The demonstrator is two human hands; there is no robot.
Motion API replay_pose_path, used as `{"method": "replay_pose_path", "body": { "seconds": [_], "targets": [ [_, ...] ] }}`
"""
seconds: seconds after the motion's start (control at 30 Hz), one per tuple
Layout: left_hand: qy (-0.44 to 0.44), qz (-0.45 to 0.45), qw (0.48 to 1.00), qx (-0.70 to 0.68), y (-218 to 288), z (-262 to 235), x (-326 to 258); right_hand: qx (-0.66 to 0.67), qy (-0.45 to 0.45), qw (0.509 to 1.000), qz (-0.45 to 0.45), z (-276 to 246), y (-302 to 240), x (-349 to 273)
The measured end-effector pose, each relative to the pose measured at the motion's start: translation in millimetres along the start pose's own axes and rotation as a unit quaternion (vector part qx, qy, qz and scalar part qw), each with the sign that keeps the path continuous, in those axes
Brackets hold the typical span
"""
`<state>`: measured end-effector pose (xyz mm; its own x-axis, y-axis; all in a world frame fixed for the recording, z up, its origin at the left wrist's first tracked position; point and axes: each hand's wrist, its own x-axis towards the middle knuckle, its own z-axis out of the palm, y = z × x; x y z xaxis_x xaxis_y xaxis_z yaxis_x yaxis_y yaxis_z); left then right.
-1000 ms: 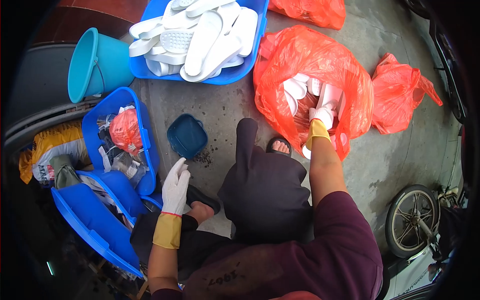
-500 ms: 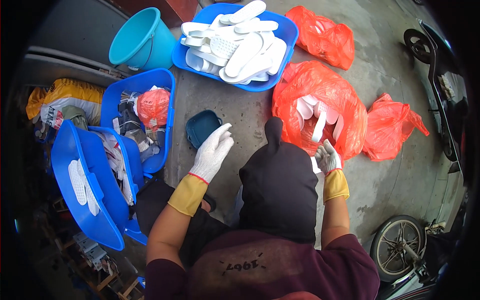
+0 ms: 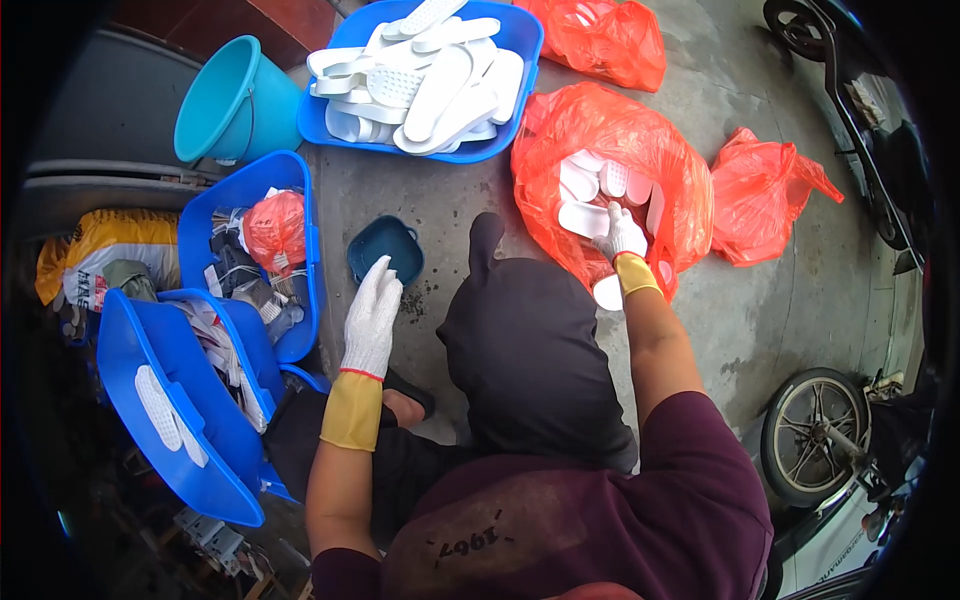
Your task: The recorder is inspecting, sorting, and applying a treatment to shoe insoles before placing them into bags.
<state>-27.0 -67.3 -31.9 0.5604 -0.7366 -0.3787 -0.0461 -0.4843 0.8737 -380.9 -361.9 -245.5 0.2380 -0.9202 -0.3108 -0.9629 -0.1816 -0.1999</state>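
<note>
My right hand (image 3: 622, 236), in a white knit glove with a yellow cuff, is inside the mouth of a large red plastic bag (image 3: 690, 190). Its thumb and fingers close on the end of a white shoe sole (image 3: 580, 218). Around that sole several more white soles (image 3: 579, 180) lie in the bag. My left hand (image 3: 372, 318), gloved the same way, hovers beside a small dark teal basin (image 3: 384, 236) with its fingers stretched out and nothing in them. By my right wrist another white piece (image 3: 608, 293) shows at the bag's near side.
A blue tub (image 3: 528, 80) heaped with white soles stands ahead, beside a turquoise bucket (image 3: 215, 105). Blue tubs (image 3: 312, 270) on the left hold a red bundle and other bits. Two more red bags (image 3: 765, 195) (image 3: 600, 45) lie on the concrete. A motorbike wheel (image 3: 815, 437) stands at right.
My right hand has moved forward into the red bag, onto a sole. My left hand has shifted slightly, its fingers still stretched. The whole view has shifted a little.
</note>
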Motion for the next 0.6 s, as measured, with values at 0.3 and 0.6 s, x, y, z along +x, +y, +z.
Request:
{"method": "replay_pose_path", "body": {
  "seconds": [0.3,0.6],
  "targets": [
    [0.014,-0.168,0.978,-0.123,-1,5,21,-0.221,-0.187,0.954,-0.081,7,-75,46],
    [-0.064,-0.119,0.975,-0.174,16,18,41,-0.159,-0.214,0.960,-0.091,20,-24,38]
  ]
}}
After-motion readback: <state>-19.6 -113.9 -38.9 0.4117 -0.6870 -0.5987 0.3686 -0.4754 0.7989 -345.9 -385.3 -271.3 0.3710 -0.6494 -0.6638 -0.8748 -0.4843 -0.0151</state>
